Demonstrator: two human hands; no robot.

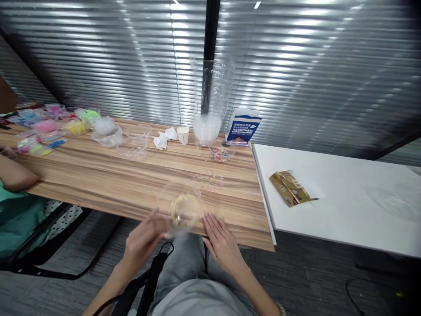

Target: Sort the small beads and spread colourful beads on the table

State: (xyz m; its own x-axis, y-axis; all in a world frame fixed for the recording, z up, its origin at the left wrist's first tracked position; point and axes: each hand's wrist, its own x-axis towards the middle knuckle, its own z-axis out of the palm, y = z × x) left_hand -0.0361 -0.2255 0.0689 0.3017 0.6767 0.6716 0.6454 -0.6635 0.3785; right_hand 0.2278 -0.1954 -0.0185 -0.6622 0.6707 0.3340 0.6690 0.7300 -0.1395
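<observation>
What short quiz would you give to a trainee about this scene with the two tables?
1. True or false: the gold packet lies on the white table.
2. Choose one: the right hand is A) flat at the near edge of the wooden table, B) on the white table, C) on the gold packet.
3. What colour is the material in the clear bowl nearest the right hand?

Key: 1 true; 2 A; 3 yellow.

clear cup (184, 210) at desk (98, 175) edge: blurred, yellowish contents unresolved | left hand (144, 239): motion-smeared, grip indeterminate | co-worker's forearm (15, 175): rest cropped by left frame edge | carton (242, 126) print: too small
</observation>
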